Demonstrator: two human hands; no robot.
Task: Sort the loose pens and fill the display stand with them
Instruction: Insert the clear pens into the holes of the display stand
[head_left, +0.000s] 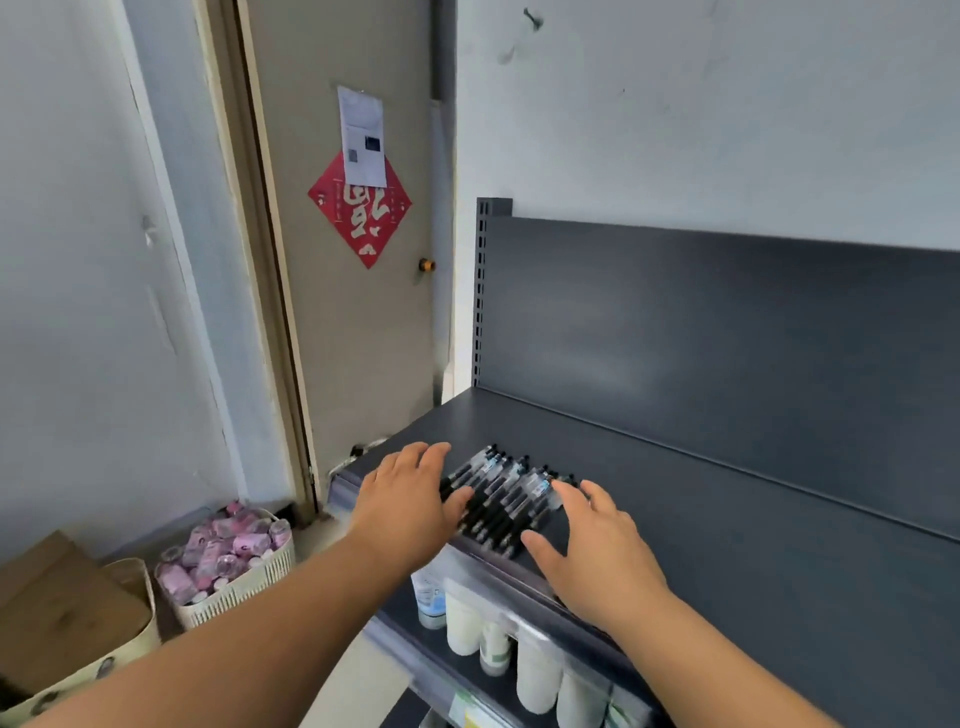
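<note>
- The pens (498, 493) lie side by side in a loose row on the shelf (727, 519), between the two sets of fingers and close to the front edge.
- The left hand (410, 499) lies flat, fingers straight and close together, with the thumb touching the left side of the row. It grips nothing.
- The right hand (597, 551) is also flat, fingers spread apart. Its fingertips are at the rightmost pens and its thumb is just beside the row's near corner. Nothing is pinched.
- Flat fingers can only press and herd. If the hands push towards each other unevenly, the round barrels may ride over one another or roll out under the palms.
- The near ends of the pens sit just beyond the thumbs, at the shelf lip. A drag back towards the wrists could tip pens over the edge onto the bottles (535, 670) below, or onto the floor.
- No display stand is in view, so a carry would likely start with a loose bundle that could shed pens.
</note>
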